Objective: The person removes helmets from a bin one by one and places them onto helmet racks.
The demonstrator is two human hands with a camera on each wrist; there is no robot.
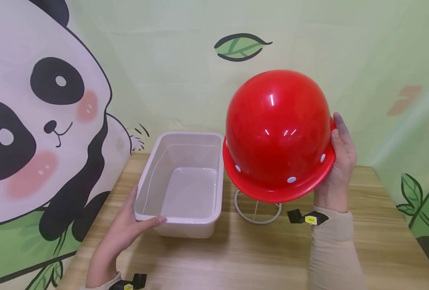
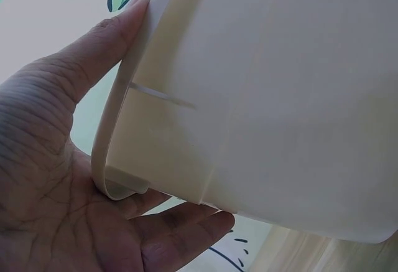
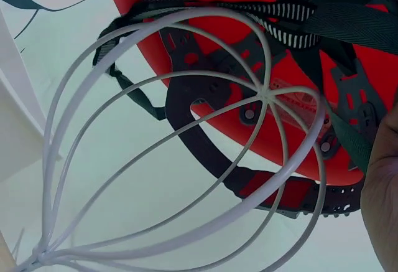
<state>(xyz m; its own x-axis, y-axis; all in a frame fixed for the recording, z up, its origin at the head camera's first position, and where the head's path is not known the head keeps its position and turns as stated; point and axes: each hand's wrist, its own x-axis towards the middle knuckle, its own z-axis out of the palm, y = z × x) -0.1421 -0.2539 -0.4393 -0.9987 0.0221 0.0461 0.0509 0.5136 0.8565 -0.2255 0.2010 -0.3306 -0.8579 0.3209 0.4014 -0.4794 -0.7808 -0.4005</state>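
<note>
My right hand grips a red hard hat by its right side, thumb and fingers at the brim. The hat is raised, dome up, over a white wire hat stand, whose round base shows below the brim. In the right wrist view, the stand's wire dome overlaps the hat's underside, where a dark headband and green chin straps show. My left hand holds an empty whitish plastic tub at its front left corner, thumb along the rim and fingers against the side.
Both tub and stand are on a wood-grain table, the tub left of the stand. Behind the table, a pale green backdrop carries a large cartoon panda on the left and a leaf.
</note>
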